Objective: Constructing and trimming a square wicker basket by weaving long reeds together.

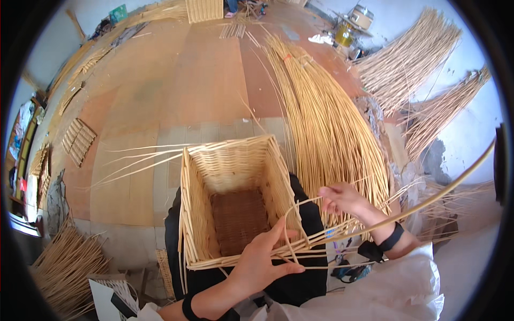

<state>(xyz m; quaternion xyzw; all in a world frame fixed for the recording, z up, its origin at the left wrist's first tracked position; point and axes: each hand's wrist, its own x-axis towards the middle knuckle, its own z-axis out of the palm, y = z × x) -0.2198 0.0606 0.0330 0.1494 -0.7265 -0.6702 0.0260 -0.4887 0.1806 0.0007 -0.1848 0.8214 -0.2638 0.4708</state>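
A woven rattan basket (193,160), pale walls around a brown base, stands on dark cloth (310,273) over my lap. Loose strands trail from its upper left and lower right. My left hand (265,257) grips the lower right rim, index finger along an upright bent strand, thumb near the strands at the corner. To the right of the basket, my right hand (342,198) pinches a thin pale strand (308,200) that runs to the right rim. A thicker cane (439,192) curves from the lower rim up to the far right.
Long reed bundles (332,134) lie along the floor at right, more (407,53) against the white wall. Woven panels (79,140) lie at left, cut reeds (67,267) at lower left. Crumpled white plastic (401,283) lies at lower right. Pots and containers (353,32) sit at back right.
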